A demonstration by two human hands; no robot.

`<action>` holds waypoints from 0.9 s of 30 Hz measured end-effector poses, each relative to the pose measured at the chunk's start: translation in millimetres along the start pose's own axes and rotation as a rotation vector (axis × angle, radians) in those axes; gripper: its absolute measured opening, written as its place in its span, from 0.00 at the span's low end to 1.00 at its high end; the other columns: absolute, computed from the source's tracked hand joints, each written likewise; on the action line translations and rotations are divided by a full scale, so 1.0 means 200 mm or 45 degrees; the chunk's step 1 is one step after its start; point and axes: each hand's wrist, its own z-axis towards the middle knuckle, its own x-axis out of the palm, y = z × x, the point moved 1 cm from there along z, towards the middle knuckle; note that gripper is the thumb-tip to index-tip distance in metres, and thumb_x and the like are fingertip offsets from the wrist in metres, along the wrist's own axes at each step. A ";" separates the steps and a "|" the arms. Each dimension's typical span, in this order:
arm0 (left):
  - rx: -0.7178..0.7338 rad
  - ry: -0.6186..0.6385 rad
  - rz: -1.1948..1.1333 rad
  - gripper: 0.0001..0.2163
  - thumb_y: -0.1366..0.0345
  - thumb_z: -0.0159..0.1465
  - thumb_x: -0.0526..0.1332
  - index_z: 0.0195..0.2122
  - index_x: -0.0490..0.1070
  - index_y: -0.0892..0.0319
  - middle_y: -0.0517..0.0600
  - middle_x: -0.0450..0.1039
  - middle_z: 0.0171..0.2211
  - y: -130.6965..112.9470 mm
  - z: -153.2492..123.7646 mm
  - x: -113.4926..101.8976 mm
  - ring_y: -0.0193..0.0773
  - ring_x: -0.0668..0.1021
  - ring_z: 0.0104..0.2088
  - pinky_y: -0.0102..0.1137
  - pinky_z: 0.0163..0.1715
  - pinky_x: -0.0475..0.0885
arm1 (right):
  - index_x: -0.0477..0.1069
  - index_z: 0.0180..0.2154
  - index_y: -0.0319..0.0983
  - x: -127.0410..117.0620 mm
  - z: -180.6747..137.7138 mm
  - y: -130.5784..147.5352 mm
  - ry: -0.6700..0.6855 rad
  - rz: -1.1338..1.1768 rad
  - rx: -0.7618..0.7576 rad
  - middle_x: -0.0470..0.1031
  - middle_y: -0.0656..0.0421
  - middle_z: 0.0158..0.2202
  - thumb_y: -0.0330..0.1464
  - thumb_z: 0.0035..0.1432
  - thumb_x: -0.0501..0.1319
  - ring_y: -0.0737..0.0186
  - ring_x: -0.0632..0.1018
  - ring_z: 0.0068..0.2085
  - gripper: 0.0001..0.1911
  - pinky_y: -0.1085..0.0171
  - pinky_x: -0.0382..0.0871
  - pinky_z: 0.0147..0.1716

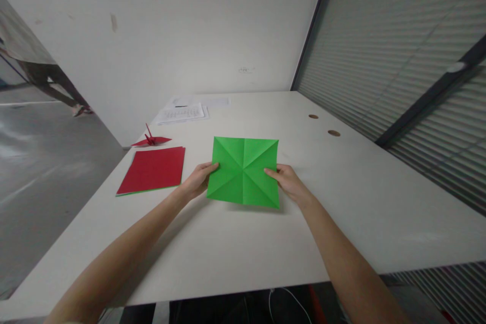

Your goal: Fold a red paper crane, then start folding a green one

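Observation:
A square sheet of green origami paper (231, 177) is held up just above the table, opened out, with creases crossing at its middle. My left hand (199, 178) pinches its left edge, thumb on the near face and fingers behind. On the right edge, my right hand (290, 181) grips the sheet the same way. The fingers behind the paper are partly hidden. Left of my left hand lies a stack of red paper (152, 169) with a green edge showing beneath. Just beyond that stack sits a folded red paper crane (151, 139).
Printed sheets (184, 113) lie at the back left of the white table (228, 248). Two round holes (334, 133) pierce the tabletop at right, near a window with blinds (379, 55). Past the left edge, a person (45, 68) stands on the grey floor.

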 end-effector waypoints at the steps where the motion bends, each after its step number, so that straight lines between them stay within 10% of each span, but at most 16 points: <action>1: 0.008 0.005 0.004 0.10 0.65 0.59 0.66 0.39 0.76 0.66 0.58 0.80 0.35 0.00 0.00 0.00 0.43 0.81 0.35 0.33 0.41 0.76 | 0.78 0.31 0.36 0.00 0.00 0.00 -0.007 -0.012 -0.010 0.81 0.53 0.33 0.45 0.38 0.72 0.58 0.79 0.32 0.21 0.58 0.72 0.37; 14: 0.194 0.225 0.130 0.19 0.65 0.52 0.71 0.46 0.74 0.60 0.56 0.76 0.47 0.05 -0.05 0.07 0.46 0.79 0.44 0.35 0.43 0.73 | 0.74 0.31 0.37 0.04 0.00 0.00 -0.209 -0.178 -0.257 0.78 0.55 0.30 0.48 0.42 0.69 0.58 0.77 0.30 0.22 0.61 0.70 0.31; 27: 0.126 0.102 0.029 0.18 0.71 0.50 0.69 0.43 0.75 0.63 0.55 0.79 0.40 0.02 -0.02 0.04 0.47 0.80 0.43 0.37 0.47 0.73 | 0.70 0.33 0.40 0.00 0.05 -0.04 -0.181 -0.353 -0.339 0.73 0.59 0.26 0.52 0.48 0.61 0.60 0.74 0.29 0.22 0.63 0.68 0.28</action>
